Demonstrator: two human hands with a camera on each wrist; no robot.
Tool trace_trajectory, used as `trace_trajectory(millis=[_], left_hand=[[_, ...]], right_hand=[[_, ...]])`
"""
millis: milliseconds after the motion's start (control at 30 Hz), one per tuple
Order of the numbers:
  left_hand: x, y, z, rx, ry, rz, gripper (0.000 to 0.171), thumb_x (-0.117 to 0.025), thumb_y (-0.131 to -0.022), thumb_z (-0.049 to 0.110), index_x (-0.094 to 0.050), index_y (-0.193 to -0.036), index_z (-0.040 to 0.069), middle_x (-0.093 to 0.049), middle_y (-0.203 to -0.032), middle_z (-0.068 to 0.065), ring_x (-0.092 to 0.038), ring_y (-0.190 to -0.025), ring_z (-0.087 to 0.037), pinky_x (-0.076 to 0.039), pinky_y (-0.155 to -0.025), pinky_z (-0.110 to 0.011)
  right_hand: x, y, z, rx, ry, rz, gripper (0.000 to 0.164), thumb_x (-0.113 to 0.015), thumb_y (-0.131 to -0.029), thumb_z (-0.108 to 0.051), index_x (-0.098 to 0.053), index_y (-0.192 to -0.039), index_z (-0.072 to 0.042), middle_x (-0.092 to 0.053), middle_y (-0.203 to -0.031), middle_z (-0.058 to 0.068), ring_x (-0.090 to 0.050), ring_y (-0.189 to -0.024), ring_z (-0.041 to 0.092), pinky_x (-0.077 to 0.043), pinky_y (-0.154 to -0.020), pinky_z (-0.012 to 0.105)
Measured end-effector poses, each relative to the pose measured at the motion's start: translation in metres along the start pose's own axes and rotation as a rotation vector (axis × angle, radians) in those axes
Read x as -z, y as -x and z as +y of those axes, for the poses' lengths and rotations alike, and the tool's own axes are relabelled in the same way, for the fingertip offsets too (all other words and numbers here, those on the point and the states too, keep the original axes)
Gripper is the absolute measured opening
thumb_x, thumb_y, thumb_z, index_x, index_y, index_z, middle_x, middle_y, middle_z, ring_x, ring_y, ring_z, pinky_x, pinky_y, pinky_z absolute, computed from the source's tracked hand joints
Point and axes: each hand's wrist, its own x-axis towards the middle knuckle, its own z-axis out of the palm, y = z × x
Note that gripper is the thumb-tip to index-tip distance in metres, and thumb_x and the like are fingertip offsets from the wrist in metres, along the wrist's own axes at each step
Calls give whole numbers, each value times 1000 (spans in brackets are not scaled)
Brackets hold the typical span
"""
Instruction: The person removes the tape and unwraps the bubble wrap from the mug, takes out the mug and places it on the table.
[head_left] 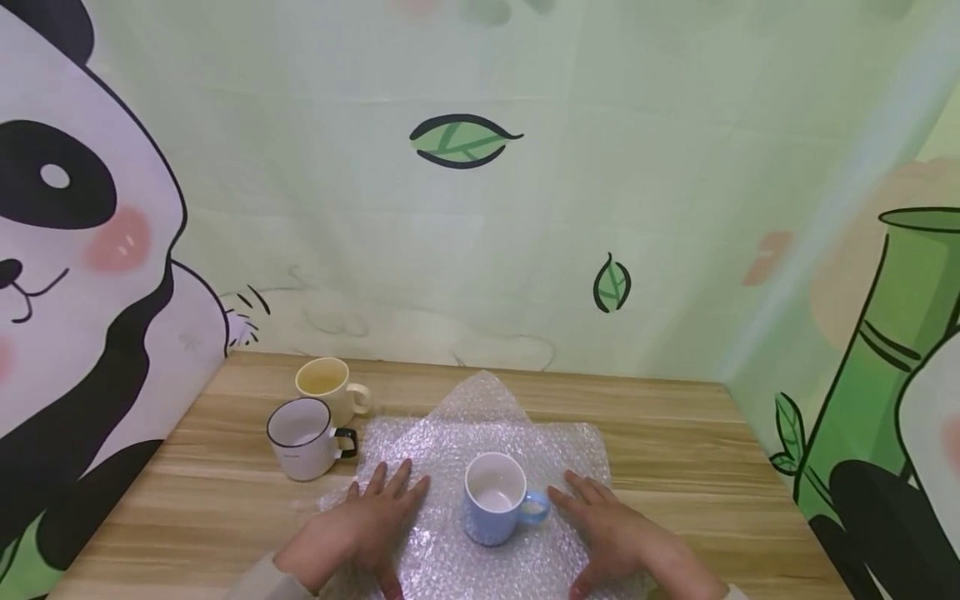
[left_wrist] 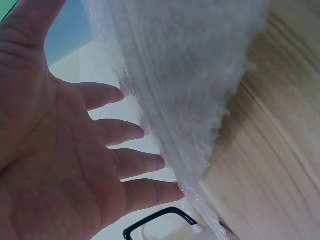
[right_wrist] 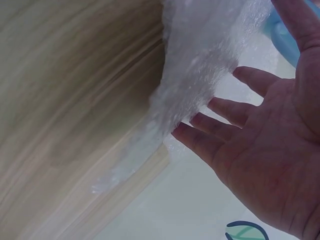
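A light blue mug (head_left: 491,523) with a white inside stands upright on bubble wrap (head_left: 442,554), its handle pointing right. My left hand (head_left: 375,517) lies to the left of the mug, fingers spread and straight, fingertips touching the bubble wrap. On the other side, my right hand (head_left: 611,529) spreads its fingers over the wrap near the mug's handle. Both wrist views show the fingertips against the bubble wrap (left_wrist: 185,75), with bare palms. Neither hand grips anything.
At the left of the wooden table (head_left: 675,433) stand a white mug (head_left: 300,450) with a black rim and handle and, behind it, a pale yellow mug (head_left: 341,404). A printed cloth backdrop (head_left: 315,208) with pandas and bamboo rises behind the table.
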Motion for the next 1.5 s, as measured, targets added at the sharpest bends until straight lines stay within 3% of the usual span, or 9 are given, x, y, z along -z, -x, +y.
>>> trace_trajectory(millis=[500, 833, 1100, 1267, 1500], left_hand=[[12, 4, -4, -24, 46, -13, 149, -99, -44, 55, -22, -165, 13, -10, -171, -28, -12, -153, -60, -23, -116, -79], [23, 3, 3, -118, 117, 30, 146, -99, -50, 57, -21, -165, 13, -9, -170, -31, -15, -151, -63, -28, -112, -80], [24, -8, 8, -211, 201, 69, 145, -97, -53, 59, -19, -166, 14, -11, -170, -31, -18, -152, -59, -28, -120, -69], [21, -15, 8, -243, 265, 102, 143, -95, -56, 61, -16, -167, 16, -15, -170, -28, -23, -155, -50, -29, -123, -63], [16, -23, 15, -296, 433, 145, 140, -97, -60, 54, -16, -167, 11, -21, -169, -26, -25, -156, -44, -24, -126, -59]], right_hand=[[3, 2, 4, 39, -7, 11, 124, -98, -54, -45, -40, -158, -10, -23, -168, 29, -26, -150, 56, -31, -117, 72], [7, 7, 7, 27, -42, 45, 122, -99, -56, -42, -40, -159, -13, -26, -165, 33, -31, -148, 58, -35, -113, 73], [12, 9, 10, 96, -62, 113, 119, -96, -62, -48, -38, -159, -10, -34, -160, 34, -37, -144, 57, -37, -113, 72], [13, 7, 7, 138, -71, 174, 113, -91, -68, -54, -40, -158, -9, -41, -157, 29, -43, -142, 52, -39, -113, 68], [12, 5, 0, 154, -219, 235, 97, -81, -80, -60, -44, -155, -10, -51, -154, 17, -51, -140, 42, -42, -112, 63]])
